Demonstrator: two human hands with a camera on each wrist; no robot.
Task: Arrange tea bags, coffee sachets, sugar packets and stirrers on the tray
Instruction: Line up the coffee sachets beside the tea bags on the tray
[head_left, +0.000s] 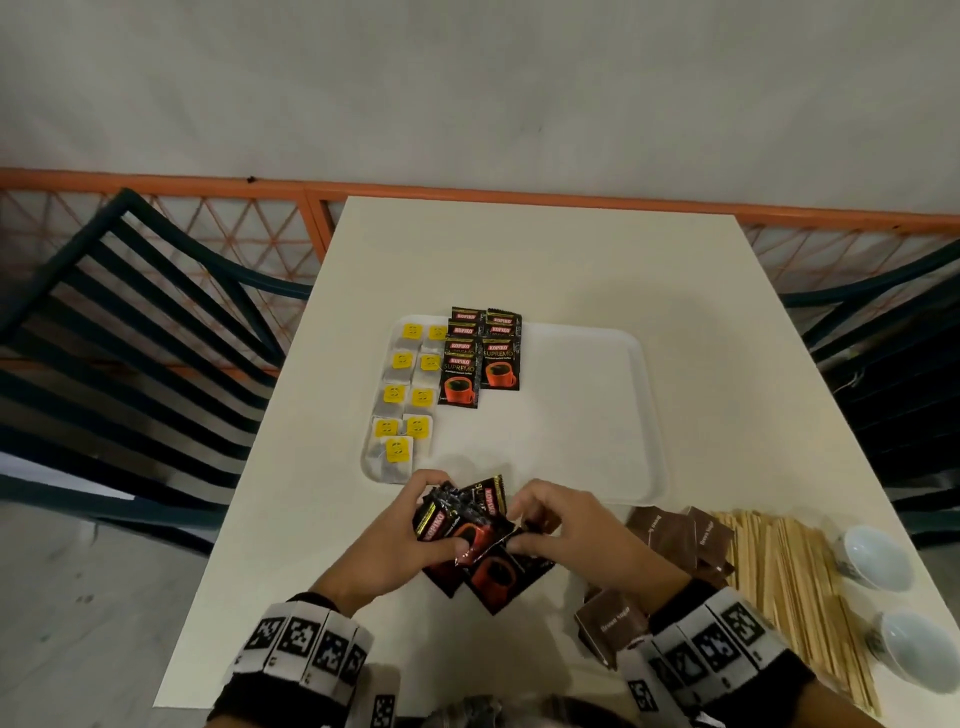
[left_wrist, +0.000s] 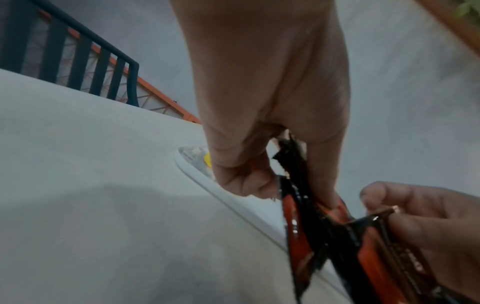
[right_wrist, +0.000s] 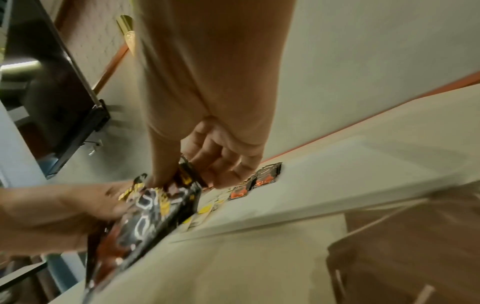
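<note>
A white tray (head_left: 597, 415) lies mid-table. Tea bags with yellow tags (head_left: 400, 400) fill its left edge in two columns. Black coffee sachets (head_left: 480, 358) sit overlapped beside them. In front of the tray, my left hand (head_left: 415, 530) grips a fanned bunch of coffee sachets (head_left: 467, 519), seen edge-on as coffee sachets (left_wrist: 298, 216) in the left wrist view. My right hand (head_left: 556, 530) pinches one sachet of that bunch (right_wrist: 187, 176). More sachets (head_left: 493, 577) lie on the table under the hands. Brown sugar packets (head_left: 670, 530) and wooden stirrers (head_left: 789, 587) lie at the right.
Two white cups (head_left: 878, 556) stand near the table's right edge, beyond the stirrers. Dark slatted chairs (head_left: 130, 332) flank the table on both sides. An orange railing (head_left: 467, 189) runs behind the table's far edge. The tray's right half is bare.
</note>
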